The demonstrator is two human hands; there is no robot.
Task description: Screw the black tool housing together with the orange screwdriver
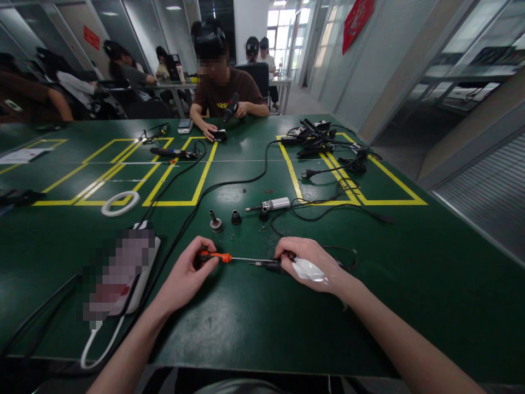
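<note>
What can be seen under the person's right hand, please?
Part of a black tool shows beside the fingers of the right hand, its metal tip pointing left. The hand covers the rest, so its shape there cannot be told.

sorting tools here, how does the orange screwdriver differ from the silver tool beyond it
The orange screwdriver is held in the left hand; the silver tool lies on the table. The screwdriver's shaft points right, the silver tool's tip left. The screwdriver's handle is orange and black, the silver tool's body silvery. Both narrow to a slim end.
</note>
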